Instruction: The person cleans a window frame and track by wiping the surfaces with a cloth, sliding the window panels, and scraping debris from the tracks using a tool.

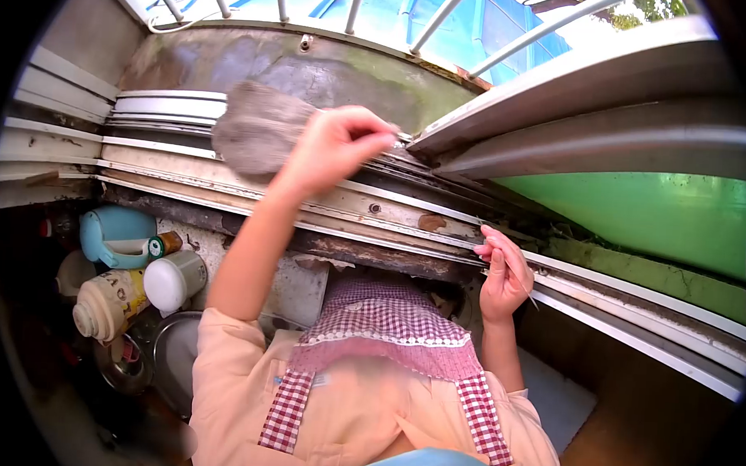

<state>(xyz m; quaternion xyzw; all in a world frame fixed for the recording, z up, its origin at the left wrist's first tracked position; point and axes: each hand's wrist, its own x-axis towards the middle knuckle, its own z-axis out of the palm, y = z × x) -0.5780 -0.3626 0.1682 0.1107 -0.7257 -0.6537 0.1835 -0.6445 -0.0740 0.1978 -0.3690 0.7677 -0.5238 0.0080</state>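
Note:
My left hand is raised over the window track, with thumb and forefinger curled together. Right behind it is a grey cloth, smeared by motion; it appears to be in this hand, though the grip itself is hidden. Lower and to the right, my right hand hovers at the front edge of the window track, fingers bent toward the thumb. Something thin and pale shows beside it, too fine to name. The track is stained and has dark grime in its grooves.
White metal bars stand beyond a stained concrete ledge. An open window sash slants in at right. Down left are a light-blue jug, a white-lidded container, a yellow-and-cream bottle and metal pans.

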